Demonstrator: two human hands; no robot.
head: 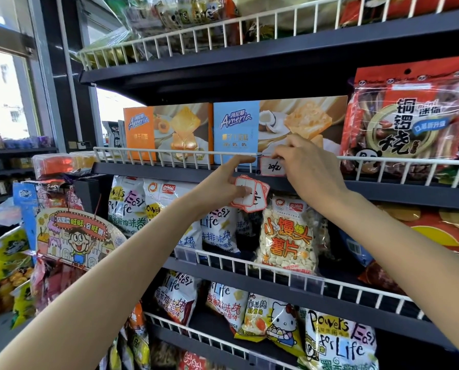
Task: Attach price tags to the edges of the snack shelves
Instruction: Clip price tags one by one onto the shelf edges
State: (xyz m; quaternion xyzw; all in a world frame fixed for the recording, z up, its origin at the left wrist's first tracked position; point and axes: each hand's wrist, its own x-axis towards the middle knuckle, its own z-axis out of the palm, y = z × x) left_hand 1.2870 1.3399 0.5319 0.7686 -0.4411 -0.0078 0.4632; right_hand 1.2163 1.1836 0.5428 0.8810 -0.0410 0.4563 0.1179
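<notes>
A white price tag with a red border and handwriting hangs at the white wire rail of the middle snack shelf, in front of the blue Ameria box. My right hand pinches the tag's upper right edge against the rail. My left hand holds a small stack of spare red-bordered tags between thumb and curled fingers, while its index finger stretches up and touches the rail just left of the hung tag.
An orange Ameria box stands left of the blue one; a red panda snack bag stands to the right. Lower shelves hold chip bags behind wire rails. A cartoon display sign and more snacks fill the left.
</notes>
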